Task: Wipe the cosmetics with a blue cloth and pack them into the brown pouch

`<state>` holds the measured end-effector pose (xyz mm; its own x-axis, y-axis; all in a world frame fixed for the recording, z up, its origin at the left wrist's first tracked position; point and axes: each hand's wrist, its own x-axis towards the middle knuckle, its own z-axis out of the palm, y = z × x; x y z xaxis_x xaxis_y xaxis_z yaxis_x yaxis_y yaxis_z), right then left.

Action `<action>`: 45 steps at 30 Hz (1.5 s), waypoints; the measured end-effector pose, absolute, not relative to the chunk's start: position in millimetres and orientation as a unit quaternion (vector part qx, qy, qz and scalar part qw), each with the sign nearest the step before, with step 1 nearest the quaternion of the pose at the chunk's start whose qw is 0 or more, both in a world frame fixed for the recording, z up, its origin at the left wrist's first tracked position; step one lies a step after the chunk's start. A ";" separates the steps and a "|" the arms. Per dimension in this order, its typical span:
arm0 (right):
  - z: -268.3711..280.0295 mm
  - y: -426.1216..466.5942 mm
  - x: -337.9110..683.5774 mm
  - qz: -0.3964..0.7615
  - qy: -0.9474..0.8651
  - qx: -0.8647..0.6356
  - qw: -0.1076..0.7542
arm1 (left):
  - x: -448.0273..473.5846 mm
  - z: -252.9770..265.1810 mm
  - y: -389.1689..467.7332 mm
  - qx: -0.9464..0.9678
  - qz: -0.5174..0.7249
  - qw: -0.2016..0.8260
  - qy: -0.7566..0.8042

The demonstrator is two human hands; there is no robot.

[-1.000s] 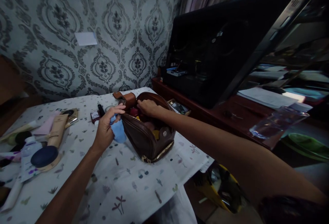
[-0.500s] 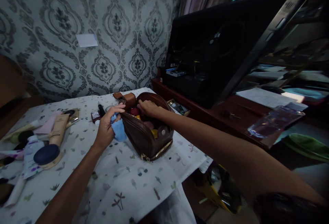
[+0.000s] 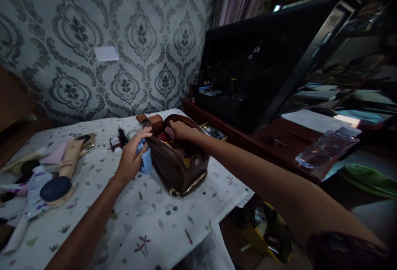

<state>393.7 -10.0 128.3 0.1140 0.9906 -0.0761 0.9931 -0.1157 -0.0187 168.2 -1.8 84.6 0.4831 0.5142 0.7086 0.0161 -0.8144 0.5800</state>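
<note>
A dark brown leather makeup bag [image 3: 181, 173] stands unzipped on the table, with red, pink and yellow items showing inside. My left hand [image 3: 132, 154] is closed round a crumpled blue cloth [image 3: 147, 160], its fingertips at the left rim of the bag. Reaching in from the right, my right hand [image 3: 180, 130] is curled inside the bag's opening near a pink round item [image 3: 169, 133]. Its fingertips are hidden, so what it grips cannot be made out. The bag's tan brown flap [image 3: 154, 121] lies folded back at the far side.
Left on the patterned tablecloth [image 3: 167, 228] lie a beige tube [image 3: 71, 157], a navy-lidded jar [image 3: 56, 190] and several other cosmetics. A small dark red bottle [image 3: 115, 144] is behind my left hand. At right, a black computer case [image 3: 248, 67] and a clear plastic bottle [image 3: 328, 148] occupy a red-brown desk [image 3: 263, 150].
The view has shifted slightly. My right hand has moved a little inside the bag, and the pink item now shows beside it. My left hand stays at the rim with the blue cloth.
</note>
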 end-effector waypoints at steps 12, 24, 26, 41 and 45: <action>121.4 -10.9 388.6 0.007 0.684 0.729 0.032 | 166.6 84.4 0.1 0.832 0.471 0.251 0.154; 142.7 -29.7 379.9 0.000 0.678 0.735 0.003 | 159.5 94.1 0.2 0.870 0.423 0.193 0.164; 154.3 -40.7 377.7 0.012 0.683 0.731 -0.018 | 159.2 95.1 0.8 0.873 0.419 0.188 0.165; 73.9 -161.6 288.6 0.085 0.881 0.388 -0.257 | 157.1 98.2 -2.0 0.879 0.412 0.111 0.212; 52.0 -142.6 272.4 -0.041 0.854 0.458 -0.244 | 134.4 75.0 -5.9 0.857 0.410 0.075 0.302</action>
